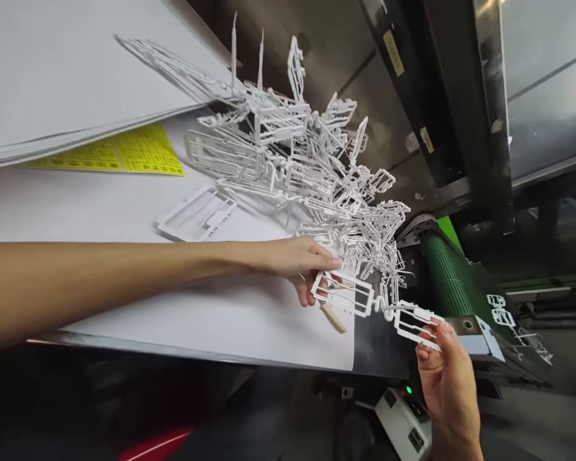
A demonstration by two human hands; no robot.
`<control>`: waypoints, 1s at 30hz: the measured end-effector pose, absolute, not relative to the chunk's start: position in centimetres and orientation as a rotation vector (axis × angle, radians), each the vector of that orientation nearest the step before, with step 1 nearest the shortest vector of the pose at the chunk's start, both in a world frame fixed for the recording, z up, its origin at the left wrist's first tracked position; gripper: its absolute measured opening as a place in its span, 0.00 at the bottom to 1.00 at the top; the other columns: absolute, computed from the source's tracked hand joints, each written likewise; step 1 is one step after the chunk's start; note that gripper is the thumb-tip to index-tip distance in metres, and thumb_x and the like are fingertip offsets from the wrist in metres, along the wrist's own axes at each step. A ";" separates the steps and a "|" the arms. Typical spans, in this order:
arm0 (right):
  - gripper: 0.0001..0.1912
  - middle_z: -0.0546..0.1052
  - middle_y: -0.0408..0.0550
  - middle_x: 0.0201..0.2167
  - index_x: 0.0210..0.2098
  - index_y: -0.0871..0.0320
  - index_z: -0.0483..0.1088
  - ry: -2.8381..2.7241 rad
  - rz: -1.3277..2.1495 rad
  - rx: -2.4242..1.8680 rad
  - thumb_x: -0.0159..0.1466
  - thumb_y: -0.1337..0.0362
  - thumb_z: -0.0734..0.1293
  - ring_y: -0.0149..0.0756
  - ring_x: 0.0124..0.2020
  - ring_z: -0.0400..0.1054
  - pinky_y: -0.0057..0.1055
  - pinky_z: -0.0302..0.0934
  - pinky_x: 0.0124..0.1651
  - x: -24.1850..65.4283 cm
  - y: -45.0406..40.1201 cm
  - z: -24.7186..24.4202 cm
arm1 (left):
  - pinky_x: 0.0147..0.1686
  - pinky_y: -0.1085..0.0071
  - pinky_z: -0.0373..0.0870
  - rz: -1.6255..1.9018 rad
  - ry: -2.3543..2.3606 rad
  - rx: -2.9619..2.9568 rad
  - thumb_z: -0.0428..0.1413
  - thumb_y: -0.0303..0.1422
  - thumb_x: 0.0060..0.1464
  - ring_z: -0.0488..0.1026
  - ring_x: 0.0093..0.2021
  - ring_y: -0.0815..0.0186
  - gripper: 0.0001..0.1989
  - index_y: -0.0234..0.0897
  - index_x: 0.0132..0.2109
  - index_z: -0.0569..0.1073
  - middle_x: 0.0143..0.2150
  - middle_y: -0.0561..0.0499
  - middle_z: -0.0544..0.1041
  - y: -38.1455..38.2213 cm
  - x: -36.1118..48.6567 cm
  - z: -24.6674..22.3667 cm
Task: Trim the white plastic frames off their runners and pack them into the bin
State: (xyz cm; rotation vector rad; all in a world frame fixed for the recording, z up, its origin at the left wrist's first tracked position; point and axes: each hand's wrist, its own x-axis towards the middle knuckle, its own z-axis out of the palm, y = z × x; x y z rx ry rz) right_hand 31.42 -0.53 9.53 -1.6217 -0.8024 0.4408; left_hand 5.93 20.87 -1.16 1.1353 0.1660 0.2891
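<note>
Between my hands stretches a white plastic moulding (346, 296), two rectangular slatted frames joined by a curved runner. My left hand (301, 262) pinches its left frame between thumb and fingers. At the other end, my right hand (445, 378) grips the outer edge of the right frame, thumb on top. Right behind the moulding rises a tangled heap of similar white plastic mouldings (317, 173). Under the left hand a pale wooden stick (333, 318) lies on the white table sheet (249, 320), partly hidden.
A separate white frame (196, 214) lies left of the heap. Beyond it are a yellow printed sheet (139, 150) and a stack of white sheets (77, 70). To the right runs a green conveyor belt (444, 272) carrying several mouldings (502, 312). A grey box (403, 422) stands below.
</note>
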 end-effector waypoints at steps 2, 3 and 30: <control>0.25 0.76 0.46 0.37 0.40 0.58 0.82 -0.798 0.454 -1.618 0.53 0.50 0.89 0.32 0.33 0.72 0.14 0.70 0.27 31.3 -1.0 9.2 | 0.32 0.66 0.80 0.280 0.194 1.156 0.70 0.59 0.42 0.77 0.27 0.65 0.31 0.35 0.35 0.76 0.30 0.50 0.78 20.8 5.7 -1.2; 0.25 0.77 0.46 0.38 0.40 0.58 0.82 -0.798 0.467 -1.613 0.54 0.49 0.88 0.33 0.34 0.72 0.15 0.71 0.27 31.2 -1.2 9.1 | 0.31 0.68 0.79 0.282 0.207 1.173 0.69 0.61 0.42 0.77 0.27 0.66 0.32 0.35 0.34 0.76 0.31 0.50 0.78 20.8 5.6 -1.3; 0.19 0.81 0.53 0.44 0.49 0.59 0.78 -1.263 -0.171 -1.732 0.71 0.50 0.77 0.44 0.41 0.79 0.37 0.77 0.45 36.3 -0.9 4.8 | 0.46 0.71 0.73 0.251 0.251 1.409 0.68 0.43 0.53 0.81 0.46 0.61 0.19 0.38 0.49 0.83 0.43 0.47 0.85 21.0 5.2 -2.1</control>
